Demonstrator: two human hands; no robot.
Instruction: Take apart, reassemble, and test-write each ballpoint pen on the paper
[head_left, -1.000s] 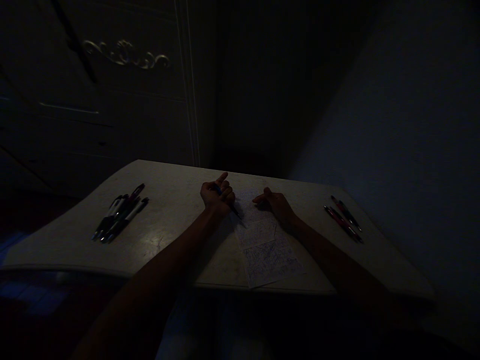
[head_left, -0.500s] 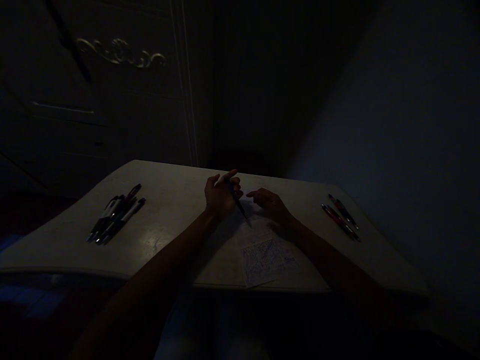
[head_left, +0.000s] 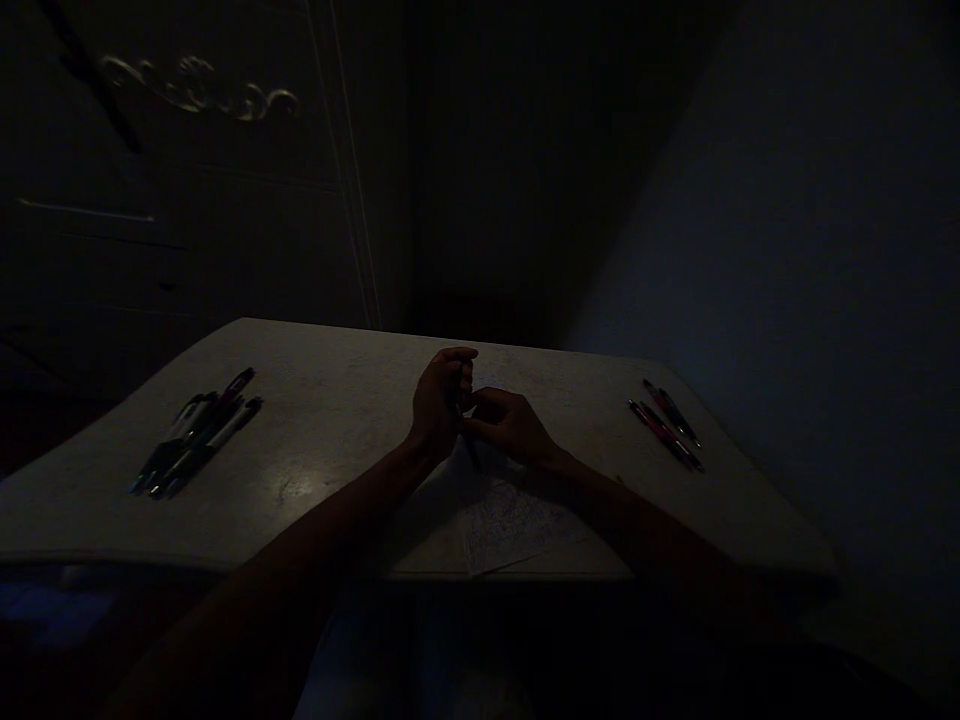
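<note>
My left hand [head_left: 441,400] is closed around a dark pen [head_left: 471,448], whose lower end slants down toward the paper. Close against it on the right, my right hand [head_left: 514,425] has its thumb and fingers pinched on the same pen. Beneath both hands lies a sheet of paper [head_left: 510,525] covered in scribbled lines, partly hidden by my right hand and forearm. The dim light hides the pen's upper part and the exact finger contact.
The pale table [head_left: 337,380] has a bundle of several pens [head_left: 196,435] on its left and a few red and black pens [head_left: 666,432] on its right. Behind stands a dark cabinet [head_left: 262,230] with ornate trim; a wall [head_left: 787,300] borders the right.
My right hand has come left and taken hold of the pen. The fingers of my left hand have curled in more. The whole view has shifted slightly.
</note>
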